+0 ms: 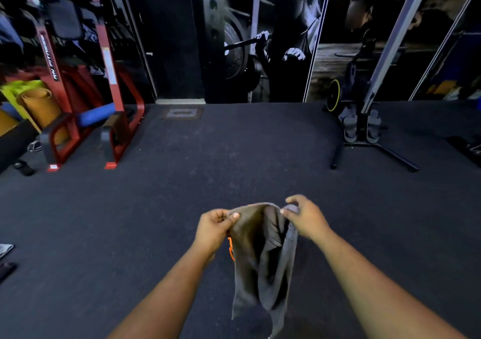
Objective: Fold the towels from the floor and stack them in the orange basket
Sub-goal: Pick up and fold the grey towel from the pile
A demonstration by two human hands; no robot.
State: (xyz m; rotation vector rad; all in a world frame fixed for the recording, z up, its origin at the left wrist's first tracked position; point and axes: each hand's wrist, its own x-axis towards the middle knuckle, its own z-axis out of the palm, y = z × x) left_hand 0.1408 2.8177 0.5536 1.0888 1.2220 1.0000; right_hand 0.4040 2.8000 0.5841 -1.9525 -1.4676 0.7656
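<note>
A grey towel (263, 255) hangs in the air in front of me, drooping in loose folds towards the bottom of the view. My left hand (212, 230) pinches its upper left corner between thumb and fingers. My right hand (303, 215) grips the upper right corner with curled fingers. A small strip of orange (231, 250) shows behind the towel just below my left hand; I cannot tell what it belongs to.
Dark rubber gym floor (208, 161) stretches ahead. A red weight machine frame (86, 120) with rolled mats stands at the left. A black stand with a wheel and foot pedals (361, 130) sits at the right. A grey cloth edge (5, 249) lies at the far left.
</note>
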